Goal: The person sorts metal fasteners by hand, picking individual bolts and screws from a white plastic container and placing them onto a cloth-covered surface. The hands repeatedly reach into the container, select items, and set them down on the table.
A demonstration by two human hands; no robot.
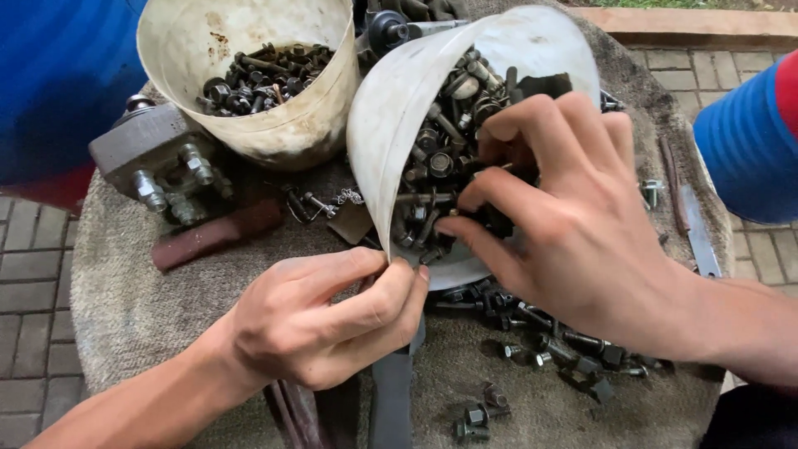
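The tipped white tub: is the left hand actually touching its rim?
Touching. The head view shows the left hand pinching the tipped white tub's rim between thumb and fingertips.

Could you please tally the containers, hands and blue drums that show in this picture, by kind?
White tubs of bolts: 2, one upright, one tipped
Hands: 2, left hand, right hand
Blue drums: 2
Total: 6

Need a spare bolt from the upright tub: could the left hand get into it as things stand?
Probably not at once. The left hand is pinching the rim of the tilted tub. The upright tub is open-topped with nothing over it, so the way looks free once it lets go.
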